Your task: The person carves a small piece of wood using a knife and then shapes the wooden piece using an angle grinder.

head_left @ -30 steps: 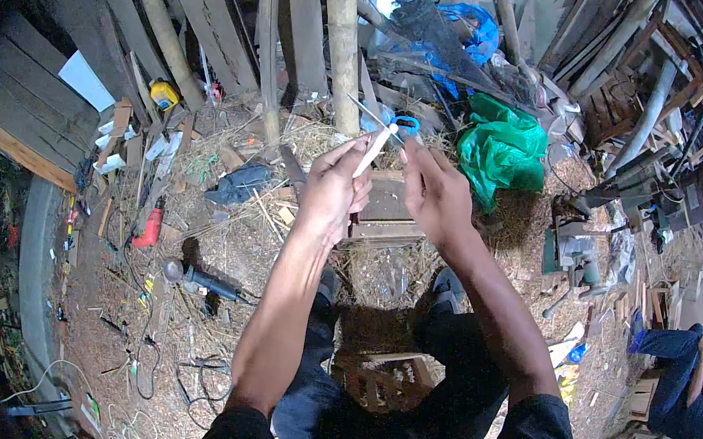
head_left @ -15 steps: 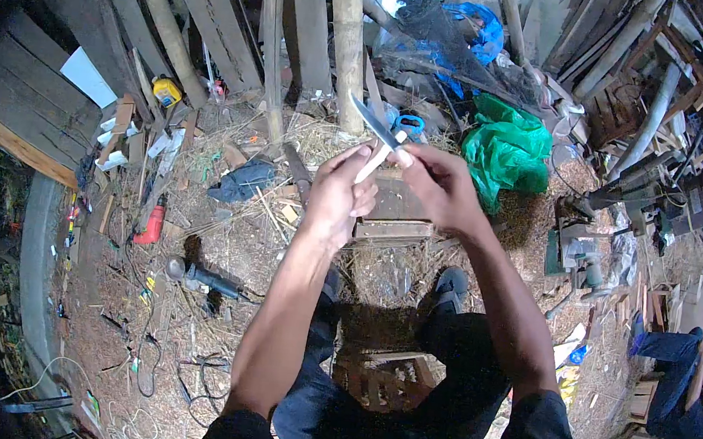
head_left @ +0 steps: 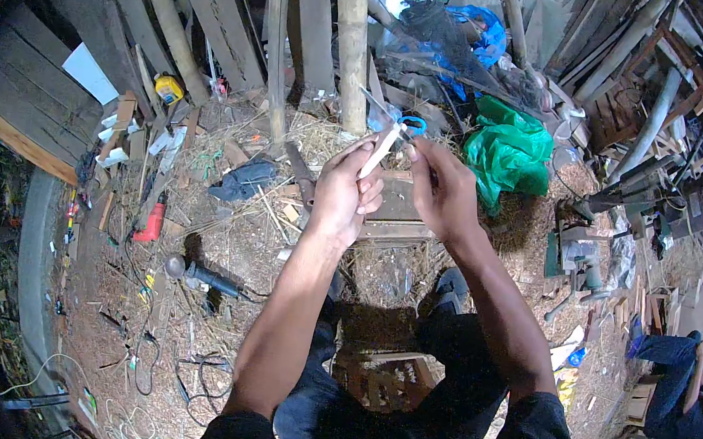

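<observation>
My left hand (head_left: pixel 346 186) is closed round a pale wooden stick (head_left: pixel 382 152), whose top end points up and to the right. Close beside it, my right hand (head_left: pixel 443 186) is closed on a knife (head_left: pixel 376 105). The knife's thin blade points up and to the left, behind the stick's top end. Its handle is mostly hidden in my fingers. Below both hands, on the ground, lies a wooden block (head_left: pixel 395 215).
A green plastic bag (head_left: pixel 509 150) lies right of my hands. An angle grinder (head_left: pixel 208 279) and a red tool (head_left: pixel 150 222) are on the left floor. A bench machine (head_left: pixel 578 248) stands right. Another person's legs (head_left: pixel 666 364) show at far right.
The knife's blade has tilted, showing its broad side half a second ago and a thinner edge now. The stick has stayed in my left hand. Both hands have shifted slightly right.
</observation>
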{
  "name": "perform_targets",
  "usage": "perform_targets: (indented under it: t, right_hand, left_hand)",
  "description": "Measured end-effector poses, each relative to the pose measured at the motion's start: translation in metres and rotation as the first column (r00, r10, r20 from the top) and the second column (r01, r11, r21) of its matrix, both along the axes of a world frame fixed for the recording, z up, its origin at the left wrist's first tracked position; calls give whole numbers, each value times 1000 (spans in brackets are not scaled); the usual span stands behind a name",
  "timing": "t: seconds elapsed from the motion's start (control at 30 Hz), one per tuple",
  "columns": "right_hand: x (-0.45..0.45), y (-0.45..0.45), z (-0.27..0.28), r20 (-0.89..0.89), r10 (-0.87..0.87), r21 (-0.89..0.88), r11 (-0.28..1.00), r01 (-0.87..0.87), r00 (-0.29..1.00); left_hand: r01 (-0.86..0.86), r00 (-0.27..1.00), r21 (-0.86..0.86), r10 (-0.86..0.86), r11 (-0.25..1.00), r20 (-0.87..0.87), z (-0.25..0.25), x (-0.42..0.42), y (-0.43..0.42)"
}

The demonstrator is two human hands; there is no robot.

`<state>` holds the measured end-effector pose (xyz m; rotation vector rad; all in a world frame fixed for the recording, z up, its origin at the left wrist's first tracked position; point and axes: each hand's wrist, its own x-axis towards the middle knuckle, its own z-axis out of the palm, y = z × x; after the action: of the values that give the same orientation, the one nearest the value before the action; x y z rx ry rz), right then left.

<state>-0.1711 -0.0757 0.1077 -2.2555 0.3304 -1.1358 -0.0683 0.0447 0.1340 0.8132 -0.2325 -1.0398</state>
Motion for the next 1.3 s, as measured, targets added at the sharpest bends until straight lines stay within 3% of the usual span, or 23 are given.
perform_targets:
  t: [0.07, 0.17, 0.2, 0.5, 0.53, 0.67, 0.83, 1.07, 1.17, 1.2, 1.3]
  right_hand:
    - [2, -6, -6, -1, 21, -76, 997, -21, 1000]
    - [-8, -9, 3, 46, 273, 349, 897, -272, 961]
    - [-10, -1, 20, 84, 232, 516, 822, -241, 969]
    - [-7, -13, 3, 77, 36, 546, 835, -72, 996]
    - [-7, -11, 3, 80, 24, 525, 849, -63, 997]
    - [-10, -14, -2, -10, 18, 471, 882, -11, 1000]
    - [-13, -13, 1, 7, 34, 487, 873, -33, 999]
    - [-11, -9, -1, 20, 98, 598, 796, -90, 995]
    - [-7, -1, -8, 100, 133, 602, 781, -166, 986]
    - [-6, -4, -5, 38, 174, 560, 811, -166, 984]
    - [-7, 3, 2, 134, 191, 677, 699, -230, 972]
  left_hand:
    - [-62, 990, 55, 55, 997, 131, -1, 0, -1]
    - [-148, 952, 107, 112, 983, 283, -2, 2, 0]
    - [-176, 937, 118, 129, 977, 325, -2, 3, 1]
    - [-286, 848, 57, 225, 957, 479, -12, 2, -7]
    - [-270, 891, 32, 238, 962, 386, -9, 0, -7]
    - [-256, 897, 45, 219, 966, 383, -25, 7, -9]
    - [-261, 902, 85, 211, 962, 376, -23, 8, -8]
    - [-202, 954, -62, 211, 977, 213, -22, 7, -9]
    - [-170, 968, -122, 189, 978, 168, -18, 3, -10]
    - [-150, 973, -137, 171, 979, 154, -19, 3, -10]
    - [-102, 972, -123, 125, 987, 197, -21, 2, -11]
